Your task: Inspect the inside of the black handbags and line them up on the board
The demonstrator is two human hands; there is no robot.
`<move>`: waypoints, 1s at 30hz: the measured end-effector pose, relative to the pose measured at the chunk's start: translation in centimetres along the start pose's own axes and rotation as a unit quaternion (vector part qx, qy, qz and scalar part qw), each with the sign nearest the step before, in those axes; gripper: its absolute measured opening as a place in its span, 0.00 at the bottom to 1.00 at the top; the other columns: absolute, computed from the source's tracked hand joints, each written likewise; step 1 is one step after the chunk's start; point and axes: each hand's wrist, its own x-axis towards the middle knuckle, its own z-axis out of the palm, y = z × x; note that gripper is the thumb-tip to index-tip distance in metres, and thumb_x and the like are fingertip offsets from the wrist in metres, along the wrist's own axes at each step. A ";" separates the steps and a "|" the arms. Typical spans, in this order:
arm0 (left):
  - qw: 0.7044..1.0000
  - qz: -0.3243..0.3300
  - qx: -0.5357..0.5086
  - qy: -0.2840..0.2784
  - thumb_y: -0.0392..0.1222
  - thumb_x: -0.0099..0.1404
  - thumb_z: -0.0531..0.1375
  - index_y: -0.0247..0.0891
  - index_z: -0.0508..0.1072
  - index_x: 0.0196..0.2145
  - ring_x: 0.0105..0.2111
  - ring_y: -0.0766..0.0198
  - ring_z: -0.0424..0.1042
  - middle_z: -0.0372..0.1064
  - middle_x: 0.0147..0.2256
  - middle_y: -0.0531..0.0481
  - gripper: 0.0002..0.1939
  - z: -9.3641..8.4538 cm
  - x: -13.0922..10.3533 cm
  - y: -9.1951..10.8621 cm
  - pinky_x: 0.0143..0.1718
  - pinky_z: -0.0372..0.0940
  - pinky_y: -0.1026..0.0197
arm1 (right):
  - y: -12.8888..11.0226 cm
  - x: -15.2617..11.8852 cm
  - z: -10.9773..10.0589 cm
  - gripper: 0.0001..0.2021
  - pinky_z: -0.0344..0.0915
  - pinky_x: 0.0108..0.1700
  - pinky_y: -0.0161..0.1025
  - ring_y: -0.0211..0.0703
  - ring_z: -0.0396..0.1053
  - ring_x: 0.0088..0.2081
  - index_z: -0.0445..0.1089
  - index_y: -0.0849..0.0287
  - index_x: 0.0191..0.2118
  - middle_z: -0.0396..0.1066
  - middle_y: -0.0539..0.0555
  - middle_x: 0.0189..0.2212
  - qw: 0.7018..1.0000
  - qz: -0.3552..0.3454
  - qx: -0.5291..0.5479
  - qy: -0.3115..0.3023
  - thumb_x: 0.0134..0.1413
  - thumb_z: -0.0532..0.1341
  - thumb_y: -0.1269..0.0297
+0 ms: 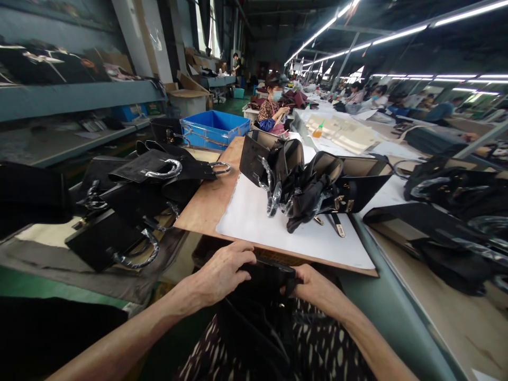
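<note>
A black handbag (254,317) rests on my lap, its upper edge held up between my two hands. My left hand (228,270) is closed on the bag's top edge at the left, thumb and fingers bent around it. At the other end, my right hand (313,288) pinches the black rim near the corner. The lower part of the bag is dark and blends into my patterned clothing. Just beyond my hands, several open black handbags (317,182) with plastic-wrapped handles stand bunched on white paper (242,211) over a wooden board (202,203).
More black handbags (146,174) are heaped on the left, on a cloth-covered surface. Another pile of bags (448,233) lies on the right-hand table. Behind the board stands a blue crate (216,127). A seated co-worker (272,111) is farther back, near an orange glue bottle (318,129).
</note>
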 end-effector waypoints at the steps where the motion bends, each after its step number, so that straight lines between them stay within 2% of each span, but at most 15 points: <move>1: 1.000 0.006 0.002 -0.006 0.30 0.54 0.56 0.40 0.69 0.38 0.46 0.63 0.61 0.60 0.47 0.51 0.12 0.0 0.1 -0.1 0.48 0.57 0.62 | 0.1 0.1 0.0 0.01 0.49 0.27 0.30 0.34 0.51 0.25 0.62 0.62 0.22 0.55 0.44 0.20 1.000 0.005 0.002 -0.002 0.38 0.56 0.70; 5: 0.999 0.014 0.021 -0.036 0.31 0.55 0.56 0.39 0.71 0.34 0.44 0.62 0.62 0.63 0.43 0.51 0.09 0.0 0.7 -0.4 0.46 0.58 0.62 | 0.5 0.3 -0.2 0.03 0.49 0.26 0.30 0.34 0.50 0.24 0.62 0.61 0.21 0.55 0.44 0.19 1.000 0.009 0.004 -0.009 0.39 0.57 0.68; 9: 0.997 -0.026 0.039 -0.069 0.34 0.54 0.58 0.36 0.72 0.27 0.42 0.61 0.64 0.64 0.42 0.49 0.03 -0.2 1.1 -0.5 0.44 0.59 0.61 | 1.0 0.4 -0.4 0.05 0.48 0.25 0.30 0.33 0.49 0.23 0.61 0.61 0.21 0.54 0.43 0.18 1.000 0.012 0.006 -0.017 0.40 0.57 0.67; 16: 0.997 -0.035 -0.004 -0.074 0.34 0.53 0.59 0.38 0.72 0.26 0.49 0.58 0.59 0.58 0.50 0.51 0.02 0.2 0.2 -0.3 0.50 0.55 0.57 | 2.5 1.0 -1.1 0.06 0.46 0.24 0.31 0.32 0.48 0.22 0.60 0.61 0.20 0.53 0.43 0.17 1.000 0.011 0.013 -0.021 0.40 0.57 0.66; 19: 0.997 -0.013 0.002 -0.071 0.33 0.53 0.59 0.38 0.71 0.24 0.53 0.57 0.54 0.56 0.53 0.52 0.03 0.6 0.2 0.2 0.53 0.50 0.53 | 3.1 1.4 -1.0 0.05 0.51 0.26 0.31 0.34 0.54 0.23 0.64 0.62 0.22 0.58 0.44 0.18 1.000 0.018 0.003 -0.014 0.41 0.56 0.66; 22: 0.998 -0.002 0.013 -0.067 0.31 0.52 0.59 0.38 0.71 0.23 0.53 0.56 0.53 0.55 0.54 0.52 0.04 0.9 0.5 0.1 0.54 0.49 0.52 | 3.2 0.9 -0.5 0.07 0.56 0.33 0.34 0.40 0.62 0.31 0.68 0.61 0.29 0.66 0.48 0.25 0.994 0.023 -0.088 0.062 0.43 0.54 0.66; 24: 0.998 -0.011 0.015 -0.061 0.30 0.52 0.59 0.37 0.70 0.24 0.53 0.56 0.53 0.55 0.54 0.51 0.04 0.9 0.5 -0.3 0.54 0.50 0.52 | 3.2 0.0 -0.2 0.11 0.58 0.39 0.37 0.44 0.63 0.37 0.68 0.58 0.35 0.69 0.50 0.32 0.974 0.017 -0.185 0.127 0.42 0.55 0.69; 27: 0.998 -0.030 0.014 -0.053 0.30 0.51 0.58 0.37 0.70 0.24 0.53 0.55 0.53 0.53 0.54 0.51 0.04 0.9 0.2 -0.9 0.53 0.51 0.51 | 3.1 -1.9 -0.1 0.21 0.55 0.49 0.41 0.46 0.60 0.47 0.64 0.55 0.46 0.66 0.52 0.44 0.941 0.010 -0.275 0.196 0.41 0.57 0.71; 30: 0.998 -0.030 0.005 -0.049 0.30 0.52 0.58 0.36 0.70 0.23 0.53 0.55 0.52 0.52 0.55 0.52 0.04 0.8 0.0 -0.9 0.54 0.50 0.52 | 2.2 -3.3 0.1 0.19 0.52 0.54 0.43 0.45 0.56 0.52 0.62 0.54 0.48 0.61 0.52 0.50 0.933 0.004 -0.256 0.254 0.47 0.55 0.68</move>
